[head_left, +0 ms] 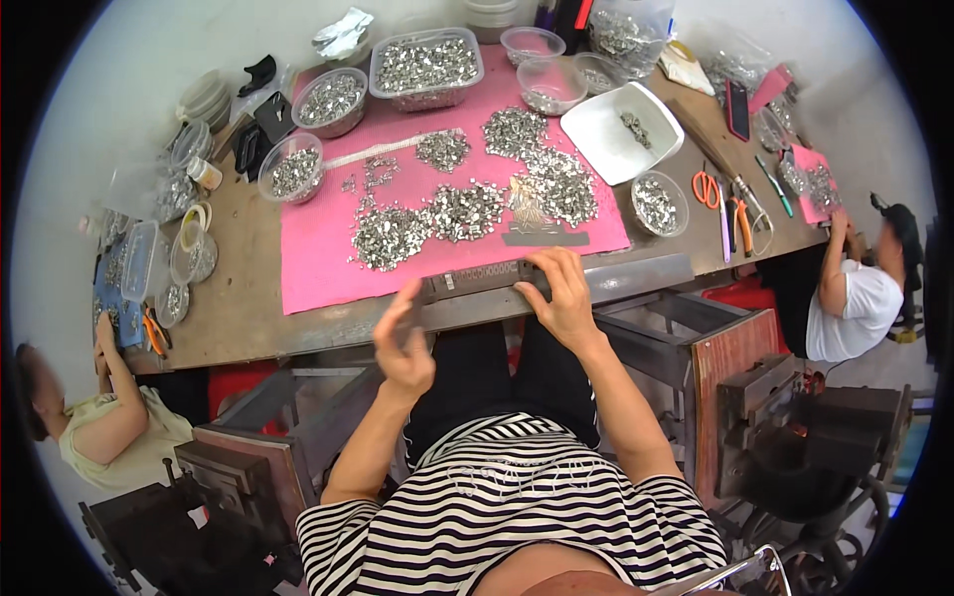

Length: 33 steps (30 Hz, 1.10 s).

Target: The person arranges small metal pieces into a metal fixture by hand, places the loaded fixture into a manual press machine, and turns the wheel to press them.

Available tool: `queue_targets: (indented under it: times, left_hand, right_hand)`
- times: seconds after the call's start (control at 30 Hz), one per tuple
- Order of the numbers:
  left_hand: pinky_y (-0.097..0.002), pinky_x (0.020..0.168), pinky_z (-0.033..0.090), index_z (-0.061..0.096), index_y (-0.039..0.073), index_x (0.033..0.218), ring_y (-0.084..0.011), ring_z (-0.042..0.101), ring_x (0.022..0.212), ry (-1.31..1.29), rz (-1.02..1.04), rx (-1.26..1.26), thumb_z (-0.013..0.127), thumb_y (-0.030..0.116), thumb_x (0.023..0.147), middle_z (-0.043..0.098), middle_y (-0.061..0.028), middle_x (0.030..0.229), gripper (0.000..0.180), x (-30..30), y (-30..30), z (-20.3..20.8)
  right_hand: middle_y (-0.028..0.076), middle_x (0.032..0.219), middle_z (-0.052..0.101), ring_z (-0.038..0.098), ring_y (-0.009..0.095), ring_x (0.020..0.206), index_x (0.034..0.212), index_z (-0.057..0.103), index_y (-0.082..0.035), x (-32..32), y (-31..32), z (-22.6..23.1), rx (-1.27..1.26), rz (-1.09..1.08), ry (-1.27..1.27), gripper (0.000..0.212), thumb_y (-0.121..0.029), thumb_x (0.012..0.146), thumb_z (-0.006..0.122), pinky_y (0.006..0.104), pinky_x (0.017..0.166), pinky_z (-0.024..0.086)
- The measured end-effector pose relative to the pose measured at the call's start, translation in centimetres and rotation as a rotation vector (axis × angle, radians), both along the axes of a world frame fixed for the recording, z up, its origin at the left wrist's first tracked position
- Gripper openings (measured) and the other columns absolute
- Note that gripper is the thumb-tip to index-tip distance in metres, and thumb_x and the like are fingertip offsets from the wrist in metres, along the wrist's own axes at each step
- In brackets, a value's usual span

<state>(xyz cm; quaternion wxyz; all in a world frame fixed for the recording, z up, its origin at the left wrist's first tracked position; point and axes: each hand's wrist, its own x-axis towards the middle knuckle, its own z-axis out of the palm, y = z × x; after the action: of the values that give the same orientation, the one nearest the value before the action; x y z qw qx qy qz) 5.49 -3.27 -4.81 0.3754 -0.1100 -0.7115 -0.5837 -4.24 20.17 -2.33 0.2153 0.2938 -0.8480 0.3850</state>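
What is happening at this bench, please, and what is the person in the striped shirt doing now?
The person's right hand grips the right end of a dark bar at the bench's near edge. The left hand is blurred beside the bar's other end; whether it touches is unclear. Beyond, heaps of small metal pieces lie on a pink sheet, with filled tubs around. Two other people sit at the left and right.
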Motion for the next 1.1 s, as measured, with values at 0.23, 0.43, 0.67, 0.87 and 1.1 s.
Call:
queue_targets:
  times: [0.23,0.43,0.67,0.87,1.1]
  left_hand:
    - [-0.0338,0.070,0.061,0.046,-0.003,0.126,-0.0279,0.074,0.089,-0.766,-0.114,0.540,0.041,0.022,0.112,0.068,-0.0241,0.111,0.029,3.0,-5.7,2.0]
    - [-0.0282,0.062,0.054,0.066,0.002,0.113,-0.0154,0.068,0.072,-0.573,0.001,0.052,0.069,0.008,0.097,0.071,-0.0102,0.095,0.017,1.1,-2.6,3.0]
    - [-0.0465,0.102,0.037,0.066,0.010,0.122,-0.0292,0.056,0.112,-0.221,0.233,-0.656,0.085,0.022,0.079,0.062,-0.0089,0.116,0.049,-3.3,0.3,2.7]
    - [-0.0479,0.104,0.036,0.063,0.007,0.126,-0.0287,0.058,0.108,-0.238,0.247,-0.659,0.085,0.025,0.080,0.064,-0.0090,0.111,0.054,-3.5,0.6,2.1]
    - [-0.0475,0.104,0.035,0.062,0.007,0.127,-0.0282,0.058,0.108,-0.230,0.269,-0.665,0.085,0.026,0.080,0.065,-0.0086,0.111,0.056,-3.6,0.4,1.9]
  right_hand:
    - [0.013,0.112,0.061,0.058,0.035,0.108,0.118,0.065,-0.003,0.1,0.2,-0.2,0.053,0.003,0.034,0.045,-0.010,0.078,0.083,0.0445,0.092,0.049]
    - [0.011,0.111,0.062,0.059,0.032,0.107,0.117,0.066,-0.004,0.2,-0.1,0.4,0.088,-0.017,0.066,0.041,-0.013,0.080,0.082,0.0445,0.094,0.046]
    - [0.005,0.096,0.067,0.063,0.025,0.096,0.103,0.070,-0.007,-2.4,-0.3,1.9,0.231,0.053,0.177,0.019,-0.007,0.085,0.074,0.0426,0.096,0.043]
    - [0.008,0.088,0.056,0.059,0.026,0.089,0.095,0.063,-0.004,-4.5,-0.2,3.1,0.422,0.299,0.334,0.015,-0.009,0.081,0.066,0.0428,0.093,0.045]
    - [0.008,0.087,0.055,0.057,0.026,0.087,0.091,0.061,-0.003,-5.4,0.6,2.7,0.425,0.404,0.231,0.014,-0.011,0.080,0.064,0.0393,0.086,0.046]
